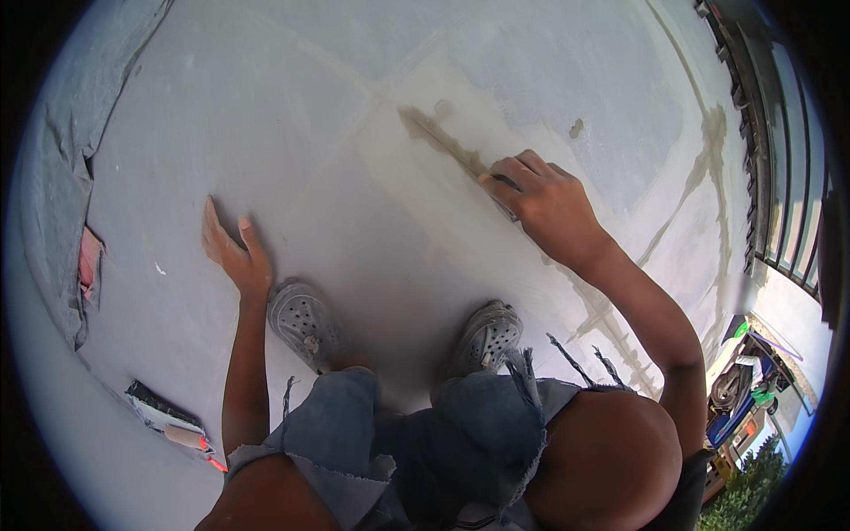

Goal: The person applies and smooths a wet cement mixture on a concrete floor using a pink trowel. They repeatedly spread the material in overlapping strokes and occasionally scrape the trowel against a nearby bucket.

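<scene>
My right hand (549, 203) is closed around a small flat-edged tool (506, 183), mostly hidden by the fingers. Its edge meets the pale grey floor (292, 142) at the lower end of a damp-looking brown strip (434, 133). That strip runs up and left from the hand. Further down the same line, beneath my right forearm, brown smears (606, 319) continue. My left hand (235, 248) is at the floor on the left, its thumb and fingers apart and nothing in it. Between my arms are my grey clogs (305, 319), and I am crouching in frayed denim shorts.
At lower left lies a dark paint tray (158, 407) beside a roller (186, 438) with an orange handle. A grey sheet (62, 159) and a reddish cloth (89, 257) line the left. More brown lines (711, 150), dark railings (788, 150) and piled gear (739, 389) stand rightward.
</scene>
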The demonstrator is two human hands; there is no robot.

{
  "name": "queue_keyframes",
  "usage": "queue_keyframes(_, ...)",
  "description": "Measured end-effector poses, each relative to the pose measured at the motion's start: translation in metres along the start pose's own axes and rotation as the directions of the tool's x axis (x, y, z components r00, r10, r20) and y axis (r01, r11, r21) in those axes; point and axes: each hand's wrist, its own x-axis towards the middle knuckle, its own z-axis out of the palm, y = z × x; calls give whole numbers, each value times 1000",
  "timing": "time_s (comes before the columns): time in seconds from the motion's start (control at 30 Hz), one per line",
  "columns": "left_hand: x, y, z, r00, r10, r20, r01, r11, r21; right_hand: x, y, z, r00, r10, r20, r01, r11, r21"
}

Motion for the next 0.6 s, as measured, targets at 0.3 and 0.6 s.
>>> queue_keyframes(0.3, 1, 2, 2, 1000, -3, -13, 3, 1000, -6, 89, 14, 42, 963, -199, -181, 180, 977, -114)
queue_keyframes(0.6, -3, 3, 3, 999, 17, -30, -15, 997, 73, -240, 3, 49, 977, 77, 198, -60, 994, -90)
